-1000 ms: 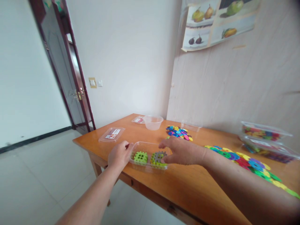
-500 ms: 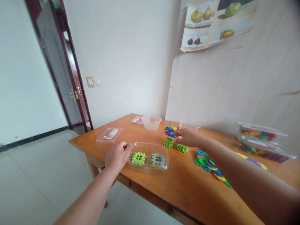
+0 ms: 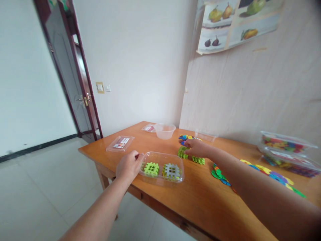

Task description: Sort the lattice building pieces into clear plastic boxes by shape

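Left hand [image 3: 127, 165]: grasping the left end of the clear plastic container.
Clear plastic container [image 3: 163, 158]: near the table's [image 3: 213, 201] front edge, holding a lime-green lattice block [image 3: 151, 169] beside a grey one [image 3: 172, 170].
Right hand [image 3: 198, 148]: bent over green lattice blocks [image 3: 183, 153] on the table; cannot tell whether gripping.

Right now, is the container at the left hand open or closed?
Open: nothing covers the clear container; a green block and a grey block lie exposed inside.
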The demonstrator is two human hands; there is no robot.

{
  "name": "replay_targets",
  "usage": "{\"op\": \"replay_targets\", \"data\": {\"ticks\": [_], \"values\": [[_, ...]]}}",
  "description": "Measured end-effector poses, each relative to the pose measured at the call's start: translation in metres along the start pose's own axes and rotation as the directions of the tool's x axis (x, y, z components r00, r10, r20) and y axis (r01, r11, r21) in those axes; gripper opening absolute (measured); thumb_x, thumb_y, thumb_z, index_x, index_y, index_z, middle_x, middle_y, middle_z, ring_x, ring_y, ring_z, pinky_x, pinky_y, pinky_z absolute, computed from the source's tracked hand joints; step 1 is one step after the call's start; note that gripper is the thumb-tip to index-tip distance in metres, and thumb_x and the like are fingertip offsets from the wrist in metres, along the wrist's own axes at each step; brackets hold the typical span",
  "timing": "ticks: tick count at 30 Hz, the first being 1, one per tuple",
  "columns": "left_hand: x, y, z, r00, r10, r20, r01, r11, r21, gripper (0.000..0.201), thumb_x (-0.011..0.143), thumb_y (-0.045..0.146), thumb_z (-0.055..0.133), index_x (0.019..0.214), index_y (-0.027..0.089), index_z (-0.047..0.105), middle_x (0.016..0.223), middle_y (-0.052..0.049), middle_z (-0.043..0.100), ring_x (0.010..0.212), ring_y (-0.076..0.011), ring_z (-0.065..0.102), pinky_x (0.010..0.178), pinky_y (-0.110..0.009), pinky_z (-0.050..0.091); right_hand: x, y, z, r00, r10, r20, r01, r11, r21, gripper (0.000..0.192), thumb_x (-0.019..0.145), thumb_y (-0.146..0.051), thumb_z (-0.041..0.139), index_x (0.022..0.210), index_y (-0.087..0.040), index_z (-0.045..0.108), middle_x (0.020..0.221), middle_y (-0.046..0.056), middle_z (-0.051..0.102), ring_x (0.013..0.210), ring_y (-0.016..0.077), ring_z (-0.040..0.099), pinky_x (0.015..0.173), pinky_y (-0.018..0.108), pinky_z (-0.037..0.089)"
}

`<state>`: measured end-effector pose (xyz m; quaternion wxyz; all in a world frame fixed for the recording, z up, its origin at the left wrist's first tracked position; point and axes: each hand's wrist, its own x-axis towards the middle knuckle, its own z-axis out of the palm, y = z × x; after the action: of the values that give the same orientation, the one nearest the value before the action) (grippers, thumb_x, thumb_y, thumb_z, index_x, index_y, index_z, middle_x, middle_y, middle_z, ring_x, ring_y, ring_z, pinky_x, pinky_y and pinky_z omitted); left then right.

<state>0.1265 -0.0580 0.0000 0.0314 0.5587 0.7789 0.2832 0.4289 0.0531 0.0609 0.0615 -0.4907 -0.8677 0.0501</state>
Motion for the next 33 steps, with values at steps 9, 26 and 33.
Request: {"op": "replay_targets", "data": {"ticks": [9, 26, 33], "values": [[-0.001, -0.001, 0.001, 1.000, -0.001, 0.007, 0.001, 1.000, -0.004, 0.043, 0.090, 0.060, 0.038, 0.079, 0.025, 0.060, 0.077, -0.002, 0.068, 0.073, -0.0207, 0.062, 0.056, -0.029, 0.028, -0.057, -0.053, -0.027, 0.967, -0.243, -0.081, 0.255, 0.930, 0.264, 0.040, 0.080, -0.045, 0.066, 0.114, -0.024, 0.064, 0.114, 0.004, 0.069, 0.102, 0.0211, 0.063, 0.087, 0.031, 0.048], [0.004, -0.003, 0.001, 1.000, 0.005, 0.020, -0.005, 1.000, 0.003, 0.044, 0.088, 0.061, 0.038, 0.081, 0.025, 0.062, 0.080, -0.003, 0.069, 0.074, -0.0207, 0.062, 0.057, -0.028, 0.030, -0.051, 0.020, -0.028, 0.989, 0.018, -0.147, 0.004, 0.988, 0.152, 0.031, 0.080, -0.033, 0.061, 0.107, -0.018, 0.069, 0.105, 0.008, 0.072, 0.094, 0.0231, 0.065, 0.082, 0.032, 0.049], [0.005, -0.006, 0.004, 1.000, 0.010, 0.012, -0.010, 1.000, -0.005, 0.044, 0.088, 0.062, 0.039, 0.079, 0.025, 0.062, 0.077, -0.003, 0.068, 0.072, -0.0209, 0.061, 0.057, -0.028, 0.029, -0.046, 0.052, -0.007, 1.000, 0.019, 0.025, -0.021, 0.996, 0.082, 0.038, 0.073, -0.038, 0.066, 0.107, -0.021, 0.070, 0.106, 0.006, 0.071, 0.095, 0.0244, 0.062, 0.082, 0.032, 0.047]]}}
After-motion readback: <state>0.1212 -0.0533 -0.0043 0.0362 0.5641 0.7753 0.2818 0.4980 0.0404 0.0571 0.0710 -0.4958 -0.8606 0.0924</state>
